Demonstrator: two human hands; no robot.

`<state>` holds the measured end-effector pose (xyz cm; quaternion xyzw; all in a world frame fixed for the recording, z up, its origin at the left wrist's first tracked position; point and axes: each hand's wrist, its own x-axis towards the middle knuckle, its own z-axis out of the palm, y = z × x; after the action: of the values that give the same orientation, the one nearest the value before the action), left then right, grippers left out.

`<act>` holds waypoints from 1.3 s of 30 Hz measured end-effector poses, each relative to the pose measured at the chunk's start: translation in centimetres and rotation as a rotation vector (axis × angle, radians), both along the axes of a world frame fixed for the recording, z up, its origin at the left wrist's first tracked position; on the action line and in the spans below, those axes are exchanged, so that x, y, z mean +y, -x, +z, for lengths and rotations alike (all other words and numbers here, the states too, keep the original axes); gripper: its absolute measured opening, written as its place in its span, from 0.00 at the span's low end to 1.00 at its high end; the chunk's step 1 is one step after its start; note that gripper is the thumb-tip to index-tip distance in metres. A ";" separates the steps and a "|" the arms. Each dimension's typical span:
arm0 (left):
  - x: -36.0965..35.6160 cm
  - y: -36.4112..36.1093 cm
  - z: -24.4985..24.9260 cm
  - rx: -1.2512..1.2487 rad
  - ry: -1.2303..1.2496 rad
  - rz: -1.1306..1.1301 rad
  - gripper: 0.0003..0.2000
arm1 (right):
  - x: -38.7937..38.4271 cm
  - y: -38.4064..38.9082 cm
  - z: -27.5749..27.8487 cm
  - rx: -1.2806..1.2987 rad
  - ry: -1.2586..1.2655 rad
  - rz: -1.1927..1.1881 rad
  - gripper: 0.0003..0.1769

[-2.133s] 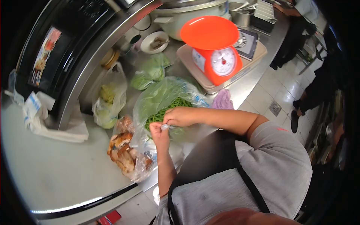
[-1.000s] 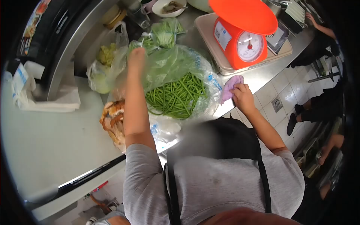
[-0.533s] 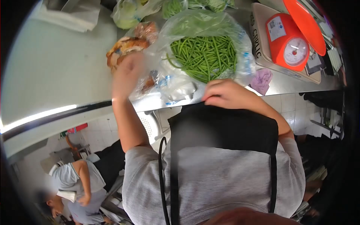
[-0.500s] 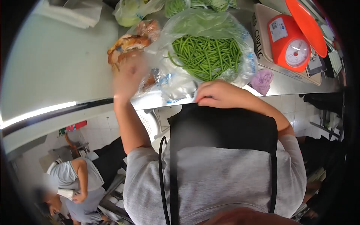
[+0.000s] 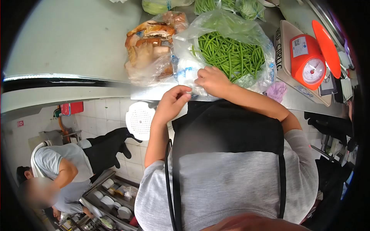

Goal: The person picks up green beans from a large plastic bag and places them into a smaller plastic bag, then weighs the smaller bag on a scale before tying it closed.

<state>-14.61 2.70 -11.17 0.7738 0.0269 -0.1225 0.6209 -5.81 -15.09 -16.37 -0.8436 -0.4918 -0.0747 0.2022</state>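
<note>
On the counter's near edge lies a crumpled clear plastic bag [image 5: 186, 77] with blue print. My right hand [image 5: 215, 82] has its fingers curled onto this bag. My left hand [image 5: 172, 103] is closed in a pinch at the edge, with a pale bit of plastic showing at its fingertips. Just beyond my right hand, green beans [image 5: 231, 54] fill a large open clear bag [image 5: 235, 25]. To the left of it, browned pieces of meat [image 5: 154, 42] sit in clear plastic.
A red dial scale [image 5: 308, 63] stands on a tray [image 5: 283, 57] at the right, beside a purple cloth [image 5: 276, 91]. Bagged green vegetables [image 5: 216, 5] line the back. A white perforated stool [image 5: 139, 120] is below the counter. Another person [image 5: 69, 165] stands at the lower left.
My left hand has come back from the meat to the counter edge, close to my right hand, and now pinches. My right hand has shifted up onto the crumpled bag. The view has also shifted.
</note>
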 end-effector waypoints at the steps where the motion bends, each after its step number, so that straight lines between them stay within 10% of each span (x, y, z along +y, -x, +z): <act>1: -0.4 -0.2 -0.4 -0.013 -0.006 -0.031 0.09 | 0.1 -0.1 0.1 0.007 -0.032 -0.021 0.08; 6: -2.5 -1.2 -1.0 -0.155 -0.403 0.034 0.22 | -0.3 -0.4 1.1 0.177 -0.183 -0.123 0.04; 12: -3.0 -3.0 -3.2 -0.495 -0.657 0.171 0.09 | 0.0 -0.1 1.4 0.196 -0.314 -0.076 0.06; 20: -2.3 -3.0 -3.0 -0.327 -0.332 0.233 0.05 | 0.2 -0.5 0.8 0.416 -0.275 -0.220 0.08; 27: -1.6 -3.1 -3.1 -0.097 -0.060 0.309 0.07 | -0.6 1.2 3.0 0.038 -0.114 -0.008 0.23; 32: -0.7 -3.3 2.0 -0.458 -0.165 0.592 0.10 | -0.6 0.7 1.9 0.064 0.051 -0.058 0.30; 37: 0.3 -4.1 7.0 -0.393 0.318 0.784 0.09 | -0.4 -0.3 2.6 0.332 -0.491 0.075 0.46; 39: 1.8 -4.8 5.2 -0.546 0.099 0.707 0.08 | 0.0 -0.3 3.2 0.543 -0.662 0.055 0.53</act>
<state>-9.85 4.53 -5.99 0.6902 0.1190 0.3048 0.6454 -5.51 -15.11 -13.13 -0.7087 -0.3923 0.0018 0.5864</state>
